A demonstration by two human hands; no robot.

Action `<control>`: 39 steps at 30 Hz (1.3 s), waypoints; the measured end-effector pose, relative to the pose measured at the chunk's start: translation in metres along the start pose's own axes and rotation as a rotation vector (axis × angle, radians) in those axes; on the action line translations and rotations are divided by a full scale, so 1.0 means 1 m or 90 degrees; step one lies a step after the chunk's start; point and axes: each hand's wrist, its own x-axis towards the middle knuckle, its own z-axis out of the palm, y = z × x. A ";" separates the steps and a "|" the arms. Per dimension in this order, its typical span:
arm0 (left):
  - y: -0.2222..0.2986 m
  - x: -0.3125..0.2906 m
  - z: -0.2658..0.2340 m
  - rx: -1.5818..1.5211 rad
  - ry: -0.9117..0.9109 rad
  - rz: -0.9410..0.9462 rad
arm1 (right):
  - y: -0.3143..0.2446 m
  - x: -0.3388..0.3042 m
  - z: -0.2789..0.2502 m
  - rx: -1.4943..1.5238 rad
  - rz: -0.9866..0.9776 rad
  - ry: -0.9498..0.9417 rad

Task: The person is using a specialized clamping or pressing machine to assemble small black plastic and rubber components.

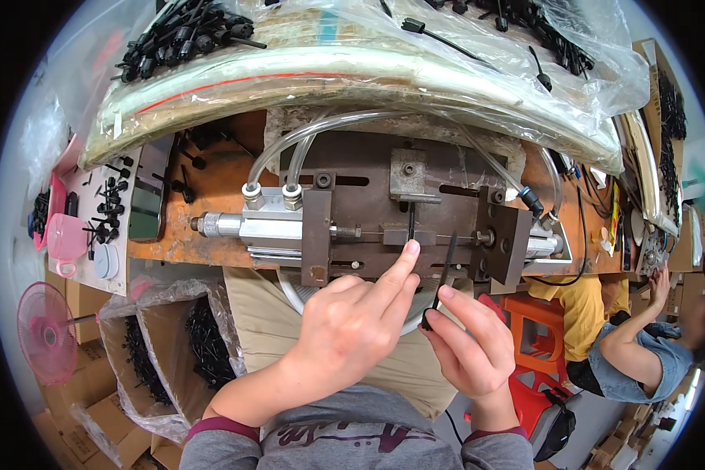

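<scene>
My left hand [352,321] reaches over the front of a dark metal fixture [368,168], index finger stretched out and the others loosely bent. Its fingertip touches the near end of a thin black rod [412,223] lying between small metal blocks at the fixture's centre. To the right of it, my right hand [478,345] pinches a slim black stem with a wider end [445,274] between thumb and fingers. That stem points up and away, near the fixture's front edge. A silver air cylinder [270,235] is mounted on the fixture's left, and another [542,246] on its right.
Clear hoses [352,117] arch behind the fixture. Black parts [184,39] are heaped on plastic-covered padding at the back. More fill a lined carton [211,345] at lower left, near a pink fan [48,333]. A co-worker [642,352] sits at right beside red stools [533,321].
</scene>
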 end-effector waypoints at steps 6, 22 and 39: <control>0.000 -0.013 -0.033 -0.121 -0.173 0.017 | 0.002 0.008 0.004 -0.025 0.005 -0.079; -0.003 -0.037 -0.024 -0.199 -0.230 0.075 | -0.005 0.033 0.014 -0.149 0.042 -0.192; -0.001 -0.041 -0.022 -0.374 0.090 -0.146 | 0.001 0.014 0.012 0.182 0.071 -0.035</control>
